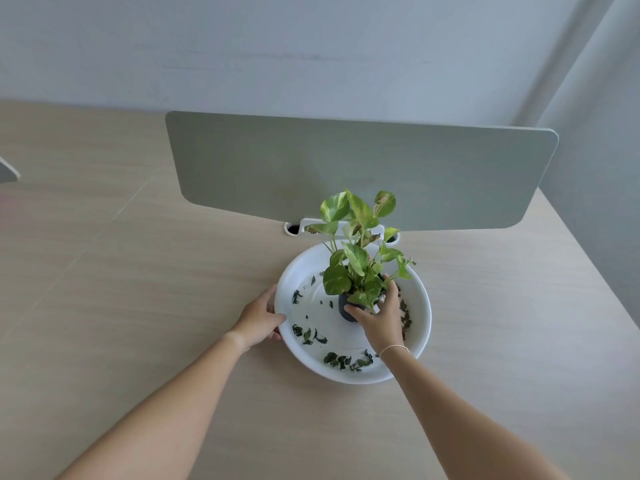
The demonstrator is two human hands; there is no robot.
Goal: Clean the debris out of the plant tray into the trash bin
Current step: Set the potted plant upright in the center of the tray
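Note:
A round white plant tray lies on the light wooden desk. Dark dried leaf debris is scattered around its floor, mostly along the near and right sides. A small dark pot with a green leafy plant stands in the tray's middle. My left hand grips the tray's left rim, thumb inside. My right hand is wrapped around the pot from the near right side. No trash bin is in view.
A grey-green divider panel stands upright just behind the tray, fixed by a white bracket with cable holes. The desk stretches left and toward me; its right edge runs diagonally at the far right. A wall rises behind.

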